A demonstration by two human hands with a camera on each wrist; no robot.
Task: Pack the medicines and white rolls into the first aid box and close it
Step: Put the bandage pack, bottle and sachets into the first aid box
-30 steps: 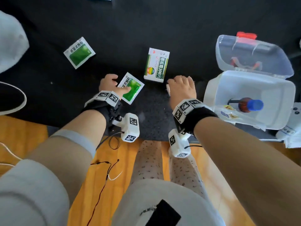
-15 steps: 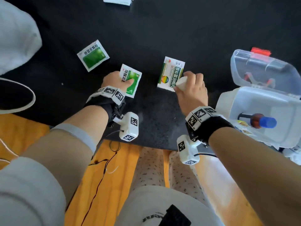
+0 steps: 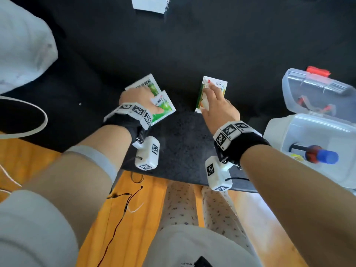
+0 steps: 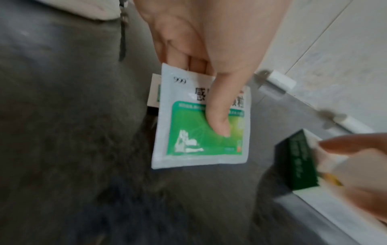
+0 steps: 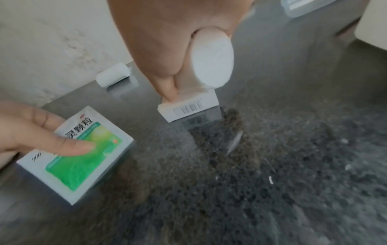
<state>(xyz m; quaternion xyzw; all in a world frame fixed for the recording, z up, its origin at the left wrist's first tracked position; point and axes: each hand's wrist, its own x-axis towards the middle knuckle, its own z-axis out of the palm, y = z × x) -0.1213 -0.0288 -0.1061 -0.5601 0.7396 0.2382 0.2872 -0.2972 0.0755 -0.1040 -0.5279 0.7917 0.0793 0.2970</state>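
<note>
My left hand (image 3: 138,99) pinches a green sachet (image 3: 163,109), with the thumb (image 4: 220,109) pressed on its face (image 4: 201,136). It holds this over the edge of a second green sachet (image 3: 146,84) lying on the black mat; only a strip of that one (image 4: 154,92) shows. My right hand (image 3: 217,105) keeps a white roll (image 5: 211,58) tucked in its palm. Its fingers lie on the white and green medicine box (image 3: 214,84), thumb at the box's near edge (image 5: 188,107). The first aid box (image 3: 312,135) stands open at the right, lid (image 3: 317,89) tipped back.
A brown bottle with a blue cap (image 3: 319,156) lies inside the first aid box. Another white roll (image 5: 113,77) lies on the mat by the wall. A white cloth (image 3: 23,49) sits far left. Loose wires (image 3: 123,199) trail over the orange floor by my knees.
My left hand carried the green sachet away and left onto the second sachet. My right hand lifted the white roll and reached forward onto the medicine box.
</note>
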